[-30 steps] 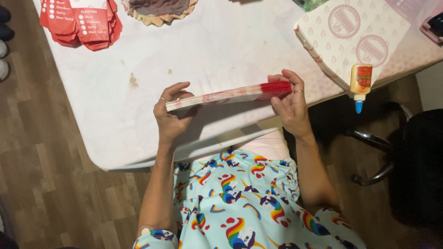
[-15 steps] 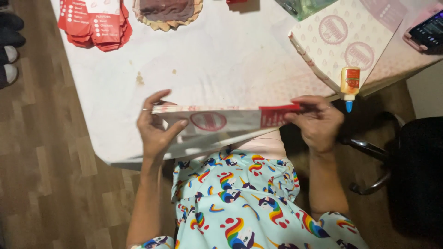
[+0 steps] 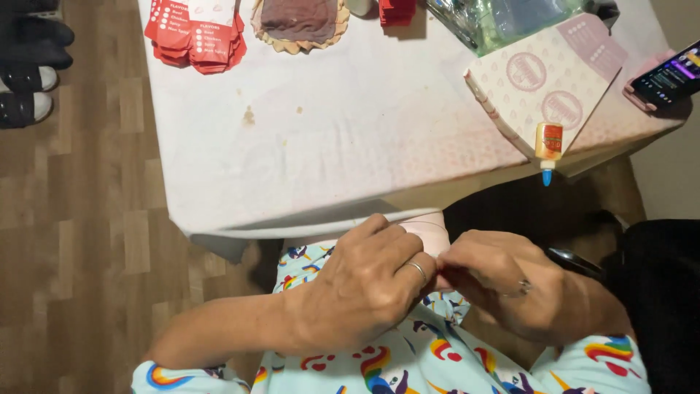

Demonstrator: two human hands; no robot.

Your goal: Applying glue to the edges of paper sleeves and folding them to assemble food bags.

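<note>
Below stained white table [image 3: 350, 146] on wood floor [image 3: 80, 241], left hand [image 3: 364, 288] and right hand [image 3: 503, 288] grip closed on pink card [image 3: 426, 233]

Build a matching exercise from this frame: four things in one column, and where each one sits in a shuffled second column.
Things:
1. glue bottle
2. phone
3. red packets
4. left hand

Places:
A. far left of the table, in a stack
B. below the table edge, over the lap
C. on the near right table edge, blue tip hanging over it
D. at the table's right end, screen lit

Pairs: 1-C, 2-D, 3-A, 4-B
</note>
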